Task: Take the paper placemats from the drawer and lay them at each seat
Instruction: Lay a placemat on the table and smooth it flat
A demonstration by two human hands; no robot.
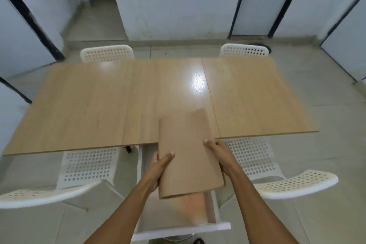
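We hold the paper placemats (188,154) in the lower centre of the frame, above the open white drawer (178,229). Our left hand (160,162) grips the left edge, our right hand (217,151) the right edge. The long axis points up the frame, over the wooden table (99,101). The brown sheets look thin, matt and bend easily.

Wooden table (99,105), 4 white perforated chairs (107,53), tiled floor (326,125)
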